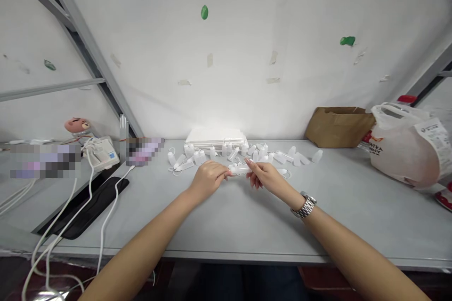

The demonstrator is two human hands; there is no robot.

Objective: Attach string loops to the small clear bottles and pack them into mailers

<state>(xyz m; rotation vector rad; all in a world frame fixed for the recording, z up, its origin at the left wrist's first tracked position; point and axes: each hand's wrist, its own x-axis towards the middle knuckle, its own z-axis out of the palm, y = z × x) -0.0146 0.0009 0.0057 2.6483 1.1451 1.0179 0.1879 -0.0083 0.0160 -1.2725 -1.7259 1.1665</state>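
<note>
A small translucent plastic bottle (240,169) lies sideways between my two hands, above the grey table. My left hand (211,176) pinches its left end, where the cap seems to be. At the other end, my right hand (263,175) grips the bottle between thumb and fingers, a metal watch on that wrist. Just beyond my hands, several similar bottles (278,157) are scattered, some upright and some lying down. A few have thin loops attached. One loop (286,174) shows right beside my right hand.
A stack of white flat sheets or boxes (215,137) stands against the wall. A brown paper bag (337,127) and a white plastic bag (402,150) sit on the right. To the left are white cables (116,193), a black mat (95,207) and a power strip (104,153).
</note>
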